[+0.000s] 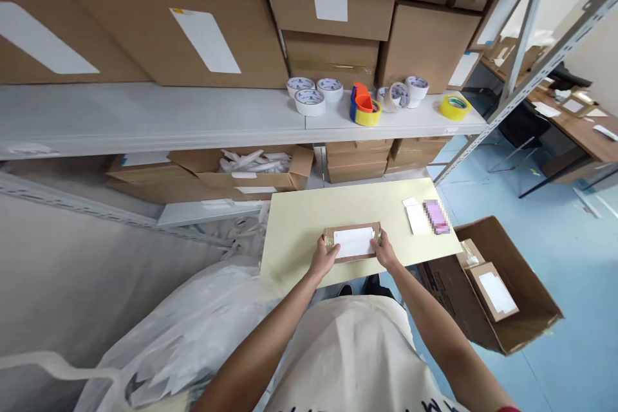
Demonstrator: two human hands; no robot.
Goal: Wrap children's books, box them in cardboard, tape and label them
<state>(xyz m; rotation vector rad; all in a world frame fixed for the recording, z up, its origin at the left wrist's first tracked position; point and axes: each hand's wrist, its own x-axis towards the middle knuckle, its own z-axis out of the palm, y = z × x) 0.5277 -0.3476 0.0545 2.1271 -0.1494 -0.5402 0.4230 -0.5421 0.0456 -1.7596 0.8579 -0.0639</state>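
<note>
A small brown cardboard box (352, 260) with a white label (355, 242) on its upper face is between my hands, over the near part of a pale yellow table (294, 225). Clear tape wraps both of its ends. My left hand (324, 257) grips the left end, thumb on the label's edge. At the right end, my right hand (385, 252) holds on in the same way. To the right on the table lie white paper slips (416, 216) and a purple, pixelated item (436, 216).
Tape rolls (309, 103) and an orange-and-blue tape dispenser (362, 102) stand on the grey shelf (217, 116) ahead, before large cartons (222, 32). An open carton (526, 296) holding labelled boxes sits on the floor at right. Plastic sheeting (193, 328) bunches up at left.
</note>
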